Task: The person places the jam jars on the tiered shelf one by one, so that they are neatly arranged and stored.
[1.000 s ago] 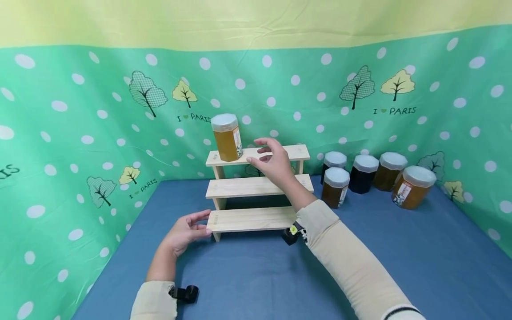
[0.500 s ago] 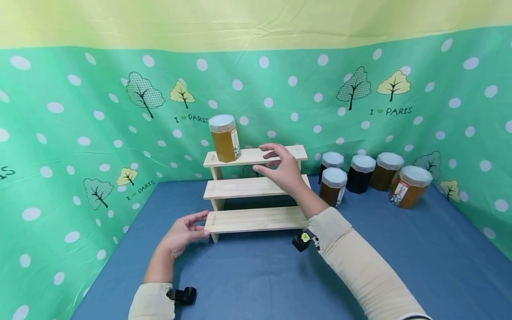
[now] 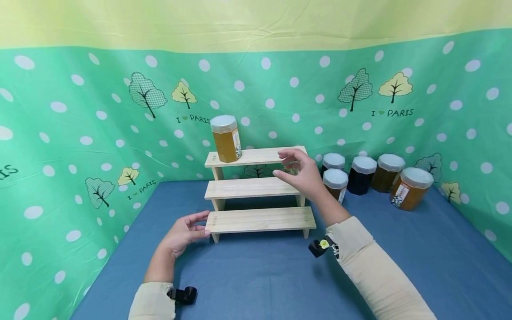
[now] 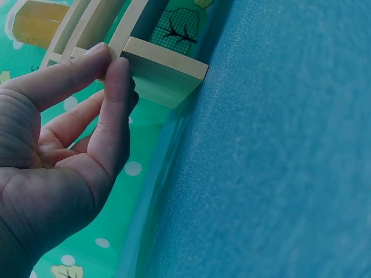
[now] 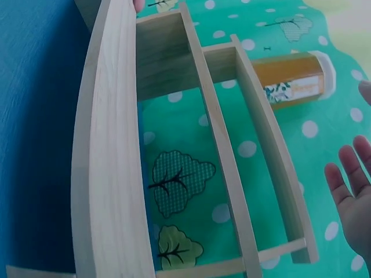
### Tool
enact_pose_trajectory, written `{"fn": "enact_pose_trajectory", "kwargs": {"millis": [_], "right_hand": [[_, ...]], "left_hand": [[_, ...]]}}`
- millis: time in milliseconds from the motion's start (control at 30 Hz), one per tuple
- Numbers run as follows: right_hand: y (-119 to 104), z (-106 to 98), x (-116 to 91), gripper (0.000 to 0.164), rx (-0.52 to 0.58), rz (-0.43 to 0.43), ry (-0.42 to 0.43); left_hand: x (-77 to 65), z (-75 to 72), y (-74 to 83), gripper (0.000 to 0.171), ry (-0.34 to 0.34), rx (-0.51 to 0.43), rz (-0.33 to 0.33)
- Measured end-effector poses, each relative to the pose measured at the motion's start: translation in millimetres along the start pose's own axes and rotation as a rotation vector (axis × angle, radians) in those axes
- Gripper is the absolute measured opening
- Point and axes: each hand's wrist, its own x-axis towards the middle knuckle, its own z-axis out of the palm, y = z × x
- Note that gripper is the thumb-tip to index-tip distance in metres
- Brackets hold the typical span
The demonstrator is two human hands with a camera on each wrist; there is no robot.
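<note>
A three-tier wooden display shelf (image 3: 256, 189) stands on the blue cloth. My left hand (image 3: 182, 235) holds the left end of its lowest board; in the left wrist view, thumb and forefinger meet at the board's corner. One honey jar (image 3: 226, 141), amber with a whitish lid, is upright on the left of the top board. My right hand (image 3: 300, 175) hovers in front of the shelf's right end, fingers loosely bent and nothing in them. The right wrist view catches that hand's fingertips (image 5: 333, 174) at its right edge, apart from the boards.
Right of the shelf, several lidded jars stand grouped: dark ones (image 3: 362, 175), a brown one (image 3: 387, 173) and an amber one (image 3: 412, 189). A green dotted cloth (image 3: 272, 98) hangs behind. The right forearm partly covers the front brown jar (image 3: 336, 183).
My right hand has drawn away from the honey jar, moving right along the shelf. The left hand keeps its place at the lowest board, and the jar stays put.
</note>
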Motion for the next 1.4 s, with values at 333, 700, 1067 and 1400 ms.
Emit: {"fn": "enact_pose_trajectory", "kwargs": {"millis": [333, 700, 1067, 1400], "right_hand": [[-6, -22, -14, 0.043, 0.030, 0.017, -0.056], [17, -45, -29, 0.048, 0.070, 0.029, -0.024], [22, -68, -46, 0.052, 0.044, 0.024, 0.000], [27, -95, -64, 0.056, 0.035, 0.044, 0.028]], "left_hand": [[-0.2, 1.3, 0.6, 0.071, 0.013, 0.007, -0.004], [-0.8, 0.9, 1.1, 0.072, 0.015, -0.003, -0.010], [-0.5, 1.1, 0.6, 0.071, 0.008, 0.002, -0.006], [-1.1, 1.1, 1.5, 0.071, 0.008, -0.008, -0.009]]}}
